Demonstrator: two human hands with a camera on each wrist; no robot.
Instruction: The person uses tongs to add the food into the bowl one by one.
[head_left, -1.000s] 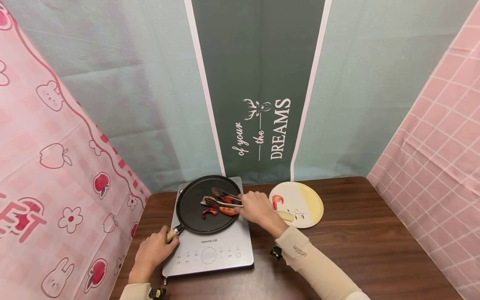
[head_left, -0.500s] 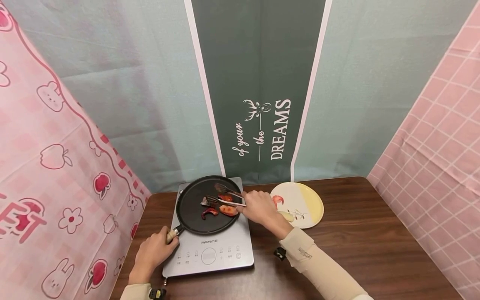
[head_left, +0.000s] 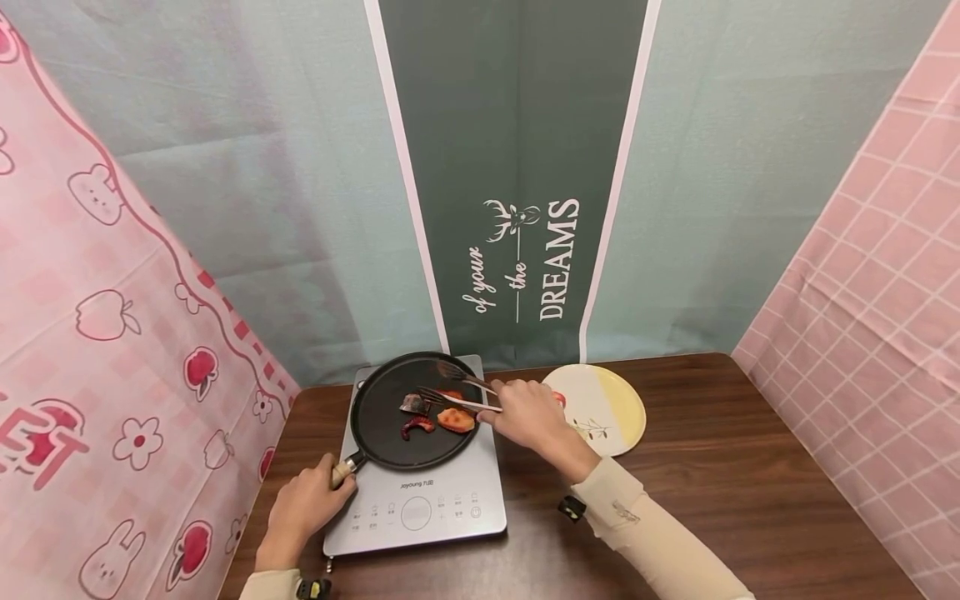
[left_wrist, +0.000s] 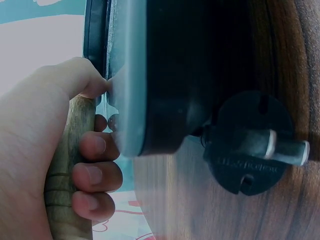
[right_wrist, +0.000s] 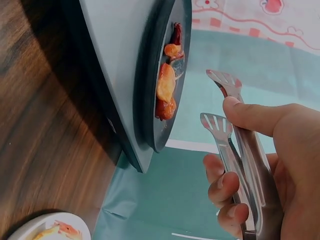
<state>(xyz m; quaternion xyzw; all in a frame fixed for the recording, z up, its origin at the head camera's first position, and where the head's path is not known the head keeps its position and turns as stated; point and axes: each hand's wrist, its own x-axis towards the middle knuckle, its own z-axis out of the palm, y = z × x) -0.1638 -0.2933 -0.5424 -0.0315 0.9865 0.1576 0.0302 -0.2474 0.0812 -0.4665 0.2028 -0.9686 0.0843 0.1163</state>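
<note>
My left hand (head_left: 306, 500) grips the wooden handle (left_wrist: 72, 170) of a round black frying pan (head_left: 386, 429), thumb along the top and fingers curled under. The pan sits on a silver induction cooker (head_left: 442, 508). My right hand (head_left: 534, 421) holds metal tongs (right_wrist: 250, 165) with slotted tips. Their arms stand apart with nothing between, held off the pan in the right wrist view. In the pan lie a yellow-orange piece (head_left: 456, 420), a dark red curled piece (head_left: 416, 427), a grey piece like fish (head_left: 413, 405) and a reddish piece partly behind the tongs.
A white and yellow plate (head_left: 633, 408) right of the cooker carries a red piece, partly hidden by my right hand. A black plug (left_wrist: 250, 145) shows beside the cooker's edge. The wooden table (head_left: 720, 483) meets curtains at back and sides.
My right hand has drawn slightly right with the tongs, whose tips shifted right, uncovering more of the grey and yellow-orange pieces. The left hand stays on the handle.
</note>
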